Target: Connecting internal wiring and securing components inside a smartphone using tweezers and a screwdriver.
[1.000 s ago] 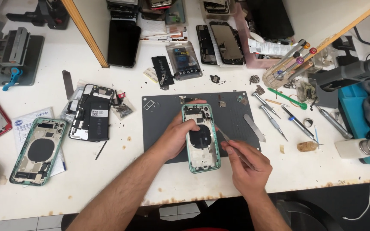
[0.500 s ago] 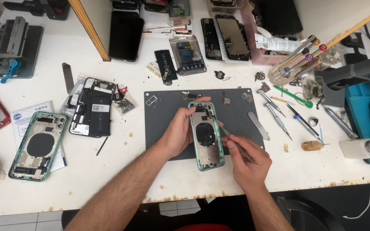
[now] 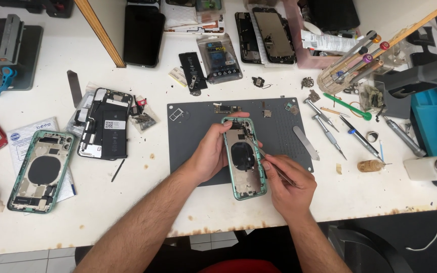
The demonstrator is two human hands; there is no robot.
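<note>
Over the grey mat [image 3: 279,126], a green phone shell [image 3: 244,157] gets probed with tweezers [image 3: 274,164].
Left hand [image 3: 211,154] wraps the shell's left edge, tilting it up; right hand [image 3: 289,187] pinches the tweezers low, tips inside the shell. Steady wrist contact with the surface [image 3: 127,202] would likely help precision.

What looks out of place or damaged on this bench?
The white table's front edge is chipped and stained brown. Small screws and parts lie scattered around the grey mat. The left hand holds the green phone frame askew while the right hand works with tweezers.
</note>
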